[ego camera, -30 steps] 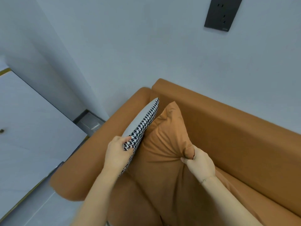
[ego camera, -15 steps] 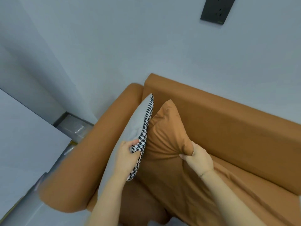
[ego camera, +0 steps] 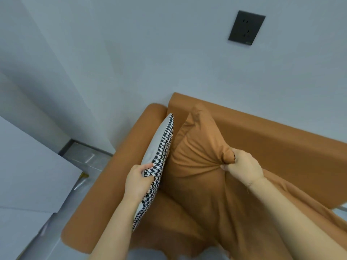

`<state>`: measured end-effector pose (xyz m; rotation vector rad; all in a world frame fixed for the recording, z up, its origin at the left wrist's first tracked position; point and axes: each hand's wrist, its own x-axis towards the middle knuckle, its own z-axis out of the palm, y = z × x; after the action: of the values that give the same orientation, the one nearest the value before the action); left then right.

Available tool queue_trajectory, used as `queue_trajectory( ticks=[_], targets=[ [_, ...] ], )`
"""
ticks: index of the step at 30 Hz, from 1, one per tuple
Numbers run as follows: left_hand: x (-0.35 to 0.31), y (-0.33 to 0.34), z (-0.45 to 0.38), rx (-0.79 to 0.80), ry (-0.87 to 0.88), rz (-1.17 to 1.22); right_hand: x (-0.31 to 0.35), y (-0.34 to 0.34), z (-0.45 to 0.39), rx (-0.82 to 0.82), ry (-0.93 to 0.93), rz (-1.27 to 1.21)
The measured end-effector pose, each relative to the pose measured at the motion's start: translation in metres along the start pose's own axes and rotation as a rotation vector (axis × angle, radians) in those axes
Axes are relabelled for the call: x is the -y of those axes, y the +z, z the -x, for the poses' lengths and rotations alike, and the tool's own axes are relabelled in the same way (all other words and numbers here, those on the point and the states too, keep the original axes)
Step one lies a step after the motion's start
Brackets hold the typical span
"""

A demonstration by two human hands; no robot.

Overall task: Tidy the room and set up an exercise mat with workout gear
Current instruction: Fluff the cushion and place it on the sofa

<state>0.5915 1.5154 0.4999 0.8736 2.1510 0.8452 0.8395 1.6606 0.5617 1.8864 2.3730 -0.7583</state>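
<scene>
I look down on the corner of an orange sofa [ego camera: 272, 147] pushed against a pale grey wall [ego camera: 150, 53], with a dark wall socket [ego camera: 247, 28] high on the far right. The sofa's rounded left armrest [ego camera: 105, 186] runs from the far corner toward me, and its backrest runs off to the right along the wall. Left of the armrest I see a strip of glossy grey floor [ego camera: 84, 156], and beyond that a large white flat surface [ego camera: 28, 166] fills the left side; I cannot tell what it belongs to.

Two cushions stand on the seat in the corner. The houndstooth cushion [ego camera: 161, 152], grey on one face and black-and-white checked on the other, stands on edge just inside the armrest. My left hand [ego camera: 139, 182] is clamped on its near edge, thumb on the checked face and fingers curled over the grey side. Just right of it, touching it, the orange cushion [ego camera: 197, 156] leans toward the backrest. My right hand [ego camera: 243, 167] pinches its right corner, fingers curled tight and bunching the fabric into creases.

Loose orange fabric lies rumpled over the seat beneath my right forearm. The far sides are shut in by wall, armrest and backrest; open room lies only toward me.
</scene>
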Motion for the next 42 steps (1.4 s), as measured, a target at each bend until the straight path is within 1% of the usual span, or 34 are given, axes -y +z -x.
queue_trajectory(
  ticks=[3,5,6,8,10,12,14,15,17,18,19,21,24,26,28,30,34,39,42],
  targets=[
    [-0.007,0.001,-0.009,0.034,-0.002,-0.067,0.005,-0.006,-0.039,0.016,-0.067,0.049],
    [-0.012,0.001,-0.018,0.042,-0.025,-0.156,-0.001,0.0,-0.072,0.063,-0.095,0.076],
    [-0.014,0.003,-0.02,0.033,-0.045,-0.242,-0.007,0.009,-0.087,0.094,-0.098,0.083],
    [-0.02,0.015,-0.025,-0.011,-0.111,-0.488,-0.021,0.027,-0.12,0.143,-0.11,0.101],
    [-0.029,0.031,-0.031,-0.046,-0.208,-0.693,-0.03,0.047,-0.146,0.15,-0.155,0.152],
    [-0.03,0.052,-0.039,-0.041,-0.298,-0.751,-0.034,0.06,-0.163,0.099,-0.218,0.208],
    [-0.025,0.072,-0.047,-0.069,-0.31,-0.742,-0.036,0.065,-0.17,0.071,-0.25,0.218],
    [-0.021,0.082,-0.049,-0.117,-0.297,-0.741,-0.037,0.068,-0.172,0.067,-0.26,0.218],
    [-0.008,0.094,-0.052,-0.265,-0.264,-0.711,-0.037,0.072,-0.173,0.055,-0.274,0.231],
    [-0.003,0.096,-0.053,-0.316,-0.252,-0.659,-0.038,0.074,-0.174,0.051,-0.279,0.232],
    [0.003,0.096,-0.052,-0.33,-0.248,-0.586,-0.039,0.074,-0.175,0.053,-0.288,0.233],
    [0.013,0.092,-0.043,-0.316,-0.195,-0.493,-0.039,0.071,-0.179,0.068,-0.293,0.216],
    [0.025,0.075,-0.016,-0.228,-0.04,-0.554,-0.04,0.057,-0.187,0.095,-0.252,0.163],
    [0.03,0.056,-0.002,-0.23,0.041,-0.53,-0.04,0.044,-0.195,0.101,-0.222,0.139],
    [0.029,0.04,0.011,-0.246,0.073,-0.501,-0.036,0.034,-0.202,0.122,-0.217,0.115],
    [0.024,0.031,0.019,-0.26,0.09,-0.471,-0.026,0.031,-0.209,0.128,-0.232,0.109],
    [0.015,0.025,0.031,-0.302,0.089,-0.377,-0.005,0.022,-0.226,0.084,-0.26,0.092],
    [0.017,0.017,0.048,-0.291,0.083,-0.312,-0.008,0.018,-0.239,0.039,-0.226,0.086],
    [0.014,0.017,0.052,-0.294,0.095,-0.286,-0.013,0.031,-0.239,-0.012,-0.313,0.144]
  ],
)
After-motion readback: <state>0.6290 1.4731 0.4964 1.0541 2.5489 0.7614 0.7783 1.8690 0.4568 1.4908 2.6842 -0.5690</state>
